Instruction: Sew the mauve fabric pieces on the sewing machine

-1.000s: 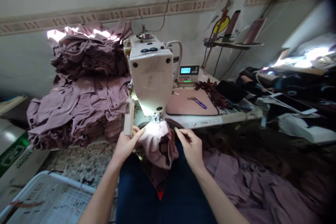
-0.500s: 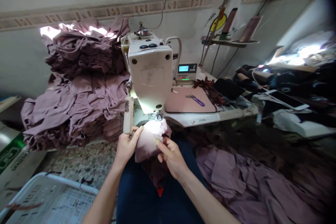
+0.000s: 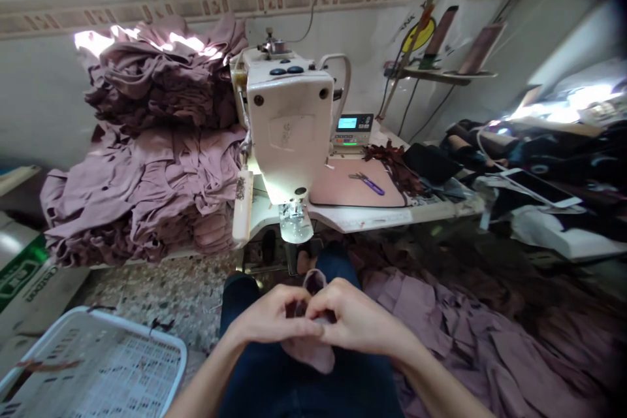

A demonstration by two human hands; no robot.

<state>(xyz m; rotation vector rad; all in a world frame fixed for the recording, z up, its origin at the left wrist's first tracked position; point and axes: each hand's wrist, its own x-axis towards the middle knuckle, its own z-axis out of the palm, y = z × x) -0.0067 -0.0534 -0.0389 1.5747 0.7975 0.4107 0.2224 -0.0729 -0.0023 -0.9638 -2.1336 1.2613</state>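
Observation:
Over my lap, my left hand (image 3: 279,315) and my right hand (image 3: 343,313) meet, fingers curled and closed on a small piece of mauve fabric (image 3: 311,354). Part of the fabric hangs below the fingers, and a loop of it shows above them. My fingertips hide its middle. Just beyond the hands stands the white sewing machine (image 3: 289,137), its lamp shining on the bare narrow sewing bed (image 3: 296,230) under the needle. The fabric is apart from the machine.
Piles of mauve garments (image 3: 147,176) stand left of the machine. Purple-handled snips (image 3: 369,184) lie on a pink pad (image 3: 333,191). A white plastic basket (image 3: 179,346) is at lower left. More mauve cloth (image 3: 455,333) lies at right. A phone (image 3: 541,187) rests farther right.
Both hands have drawn the fabric off the sewing bed and back toward my lap. They have come together, and the fabric is now bunched between them.

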